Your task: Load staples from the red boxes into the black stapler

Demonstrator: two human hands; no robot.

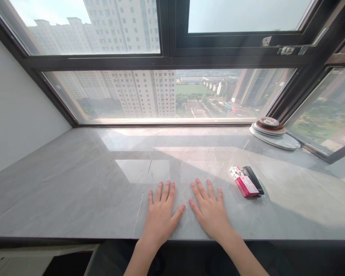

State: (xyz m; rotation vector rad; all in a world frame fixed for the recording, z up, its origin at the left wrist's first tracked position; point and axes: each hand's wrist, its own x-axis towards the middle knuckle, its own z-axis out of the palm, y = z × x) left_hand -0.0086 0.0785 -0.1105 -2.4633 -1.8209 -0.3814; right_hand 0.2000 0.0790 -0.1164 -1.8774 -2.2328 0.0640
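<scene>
Both hands lie palm down on the grey marbled ledge (74,191), near its front edge. My left hand (162,212) has its fingers spread and holds nothing. To its right, a small gap away, my right hand (209,211) rests flat with fingers apart, also holding nothing. Beyond my right hand, to the right, sits a red and white box (246,186). A black object that looks like a stapler (253,180) lies against the box's right side. Neither hand touches them.
A stack of round plates or mats (268,128) stands at the back right corner, by the window frame (166,61). A white wall (20,103) bounds the left side. Sunlight patches and reflections cross the ledge.
</scene>
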